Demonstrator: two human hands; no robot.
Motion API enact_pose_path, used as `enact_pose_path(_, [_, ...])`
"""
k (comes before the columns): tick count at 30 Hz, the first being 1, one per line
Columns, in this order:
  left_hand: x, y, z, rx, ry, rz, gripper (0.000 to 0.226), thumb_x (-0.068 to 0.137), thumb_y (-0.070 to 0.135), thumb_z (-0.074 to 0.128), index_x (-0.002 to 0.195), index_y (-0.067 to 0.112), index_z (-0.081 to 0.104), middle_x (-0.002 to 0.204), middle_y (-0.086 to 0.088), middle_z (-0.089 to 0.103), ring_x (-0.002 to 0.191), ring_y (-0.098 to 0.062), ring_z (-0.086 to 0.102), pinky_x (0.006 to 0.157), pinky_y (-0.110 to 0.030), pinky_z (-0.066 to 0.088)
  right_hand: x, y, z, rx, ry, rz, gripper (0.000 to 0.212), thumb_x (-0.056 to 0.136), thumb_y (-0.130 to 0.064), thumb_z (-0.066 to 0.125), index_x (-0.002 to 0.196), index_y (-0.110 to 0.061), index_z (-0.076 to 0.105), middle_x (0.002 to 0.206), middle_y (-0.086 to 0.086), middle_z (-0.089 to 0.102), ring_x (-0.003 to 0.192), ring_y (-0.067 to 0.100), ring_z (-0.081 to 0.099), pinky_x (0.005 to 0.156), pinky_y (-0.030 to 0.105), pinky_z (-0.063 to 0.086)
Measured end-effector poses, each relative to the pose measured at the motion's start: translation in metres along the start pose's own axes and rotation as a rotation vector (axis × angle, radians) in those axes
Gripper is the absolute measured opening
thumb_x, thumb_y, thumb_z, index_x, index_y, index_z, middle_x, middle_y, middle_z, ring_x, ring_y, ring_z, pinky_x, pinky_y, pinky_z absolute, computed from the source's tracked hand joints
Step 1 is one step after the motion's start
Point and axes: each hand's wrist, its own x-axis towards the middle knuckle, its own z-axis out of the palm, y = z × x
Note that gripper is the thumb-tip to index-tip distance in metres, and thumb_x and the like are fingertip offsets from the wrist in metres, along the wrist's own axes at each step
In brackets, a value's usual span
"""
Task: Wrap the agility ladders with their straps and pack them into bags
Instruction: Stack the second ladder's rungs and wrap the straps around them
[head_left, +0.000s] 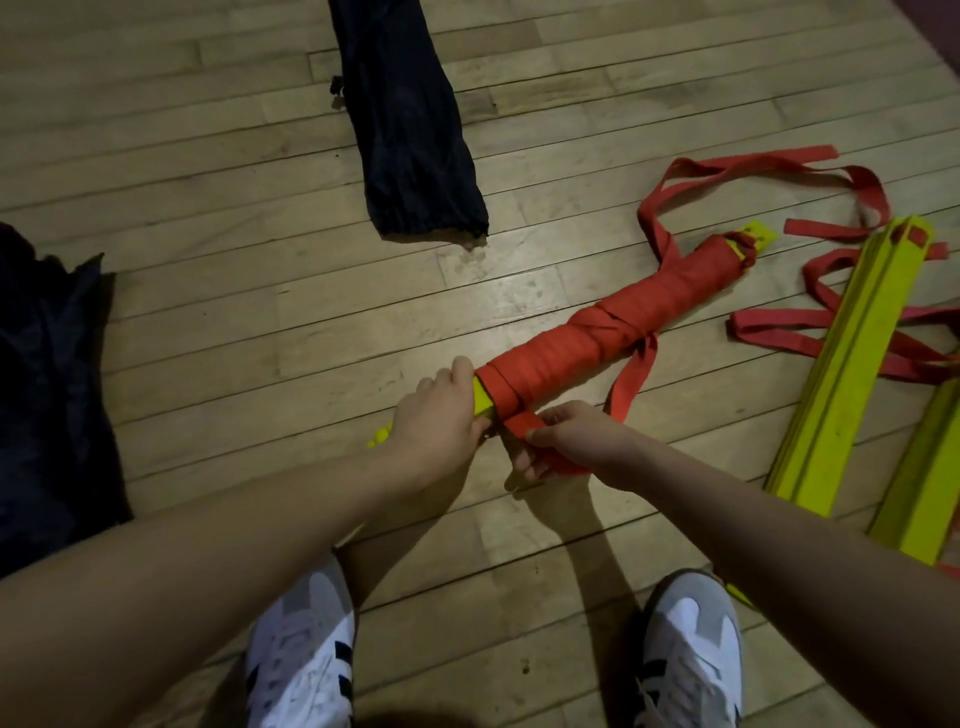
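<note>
A bundle of yellow ladder rungs wound in red strap (597, 322) lies slanted on the wooden floor, its far yellow end at upper right. My left hand (441, 415) grips the near yellow end of the bundle. My right hand (566, 441) pinches a red strap end (524, 423) just below the bundle's near end. A loose tail of the strap (631, 374) hangs off the middle, and another loops away at upper right (753, 171). A dark blue bag (410, 130) lies flat beyond the bundle.
A second stack of yellow rungs (852, 374) with loose red straps (810, 322) lies at the right, another yellow piece (924, 478) beside it. Dark fabric (47, 384) is heaped at the left. My two white shoes (306, 654) stand at the bottom.
</note>
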Motion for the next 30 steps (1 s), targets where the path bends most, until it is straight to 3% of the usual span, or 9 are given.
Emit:
enact_pose_path(3, [0.013, -0.009, -0.005, -0.087, 0.062, -0.042, 0.054, 0.089, 0.034, 0.063, 0.129, 0.01, 0.036, 0.124, -0.01, 0.051, 0.112, -0.03, 0.05, 0.084, -0.041, 0.043, 0.002, -0.004, -0.007, -0.246, 0.018, 0.016, 0.021, 0.098, -0.011, 0.049, 0.086, 0.0, 0.063, 0.073, 0.014, 0.07, 0.069, 0.024, 0.07, 0.075, 0.034, 0.058])
enact_pose_path(7, [0.025, -0.022, -0.009, -0.18, 0.042, -0.067, 0.052, 0.088, 0.034, 0.064, 0.131, 0.013, 0.043, 0.128, -0.008, 0.046, 0.12, -0.027, 0.041, 0.098, -0.041, 0.032, 0.002, -0.016, -0.013, -0.362, -0.038, 0.06, 0.023, 0.1, -0.012, 0.044, 0.093, 0.003, 0.06, 0.07, 0.013, 0.069, 0.061, 0.018, 0.069, 0.058, 0.022, 0.055])
enact_pose_path(11, [0.028, -0.024, -0.011, -0.288, 0.098, -0.036, 0.046, 0.088, 0.033, 0.065, 0.126, 0.014, 0.048, 0.122, -0.005, 0.047, 0.118, -0.022, 0.04, 0.095, -0.038, 0.031, -0.004, -0.015, -0.015, -0.166, -0.156, 0.155, 0.02, 0.103, -0.014, 0.039, 0.102, 0.002, 0.05, 0.073, 0.017, 0.066, 0.063, 0.026, 0.068, 0.059, 0.033, 0.059])
enact_pose_path(16, [0.028, -0.023, -0.018, -0.296, 0.184, -0.1, 0.048, 0.088, 0.031, 0.066, 0.129, 0.013, 0.047, 0.125, -0.005, 0.048, 0.121, -0.023, 0.04, 0.098, -0.037, 0.029, -0.012, -0.007, -0.021, -0.038, -0.226, 0.161, 0.023, 0.104, -0.019, 0.039, 0.103, 0.001, 0.049, 0.074, 0.016, 0.066, 0.061, 0.023, 0.068, 0.06, 0.032, 0.06])
enact_pose_path(21, [0.032, -0.013, -0.017, 0.154, 0.166, -0.109, 0.051, 0.078, 0.03, 0.075, 0.116, 0.009, 0.048, 0.114, -0.011, 0.05, 0.107, -0.029, 0.046, 0.086, -0.038, 0.037, -0.009, -0.011, -0.017, 0.218, -0.168, 0.064, 0.022, 0.104, -0.014, 0.038, 0.099, 0.0, 0.054, 0.07, 0.014, 0.067, 0.06, 0.021, 0.066, 0.06, 0.031, 0.059])
enact_pose_path(25, [0.029, -0.013, -0.009, 0.433, 0.182, -0.006, 0.075, 0.039, 0.03, 0.09, 0.093, 0.01, 0.042, 0.081, -0.008, 0.052, 0.072, -0.025, 0.05, 0.062, -0.032, 0.039, -0.007, -0.02, -0.009, 0.26, -0.176, 0.04, 0.022, 0.103, -0.016, 0.039, 0.1, -0.001, 0.055, 0.078, 0.015, 0.067, 0.067, 0.023, 0.066, 0.065, 0.033, 0.058])
enact_pose_path(27, [0.024, -0.014, -0.005, 0.479, 0.162, 0.048, 0.079, 0.048, 0.042, 0.088, 0.1, 0.009, 0.038, 0.091, -0.01, 0.053, 0.081, -0.027, 0.052, 0.07, -0.036, 0.043, -0.008, -0.019, -0.007, 0.275, -0.166, 0.04, 0.021, 0.103, -0.016, 0.039, 0.101, -0.001, 0.055, 0.08, 0.015, 0.068, 0.07, 0.022, 0.066, 0.066, 0.034, 0.057])
enact_pose_path(29, [0.019, -0.011, -0.005, 0.562, 0.094, 0.094, 0.075, 0.075, 0.056, 0.071, 0.117, 0.006, 0.035, 0.121, -0.017, 0.049, 0.114, -0.034, 0.048, 0.094, -0.048, 0.041, -0.007, -0.016, -0.007, 0.29, -0.143, 0.037, 0.022, 0.103, -0.016, 0.04, 0.102, -0.001, 0.056, 0.082, 0.015, 0.068, 0.072, 0.023, 0.066, 0.067, 0.034, 0.057])
enact_pose_path(30, [0.017, -0.01, -0.003, 0.547, 0.058, 0.13, 0.07, 0.086, 0.057, 0.057, 0.126, 0.005, 0.033, 0.136, -0.021, 0.038, 0.13, -0.037, 0.036, 0.106, -0.053, 0.03, -0.006, -0.013, -0.007, 0.295, -0.127, 0.039, 0.022, 0.103, -0.016, 0.04, 0.102, -0.001, 0.056, 0.083, 0.015, 0.068, 0.072, 0.023, 0.066, 0.067, 0.035, 0.056])
